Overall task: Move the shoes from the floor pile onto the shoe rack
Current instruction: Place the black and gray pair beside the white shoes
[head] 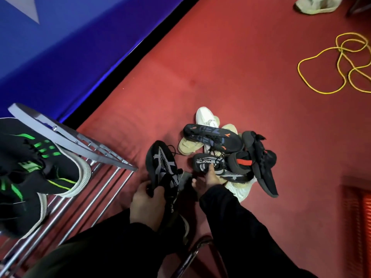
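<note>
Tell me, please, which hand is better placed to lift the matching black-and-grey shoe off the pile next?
The right hand: it already touches the black-and-grey shoe on the pile, while the left hand is full, holding the other shoe beside the shoe rack.

Pale sneaker (318, 4) cut by top edge, yellow cord (339, 63) by right edge; beige shoes (189, 145) largely buried under pile; right hand (207, 178) fingertips hidden

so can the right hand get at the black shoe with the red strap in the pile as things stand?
Probably yes. The right hand is already on the grey-patterned shoe in the pile, and the red-strap shoe lies right beside it, on top with nothing over it. The hand would have to let go of the grey one first.
</note>
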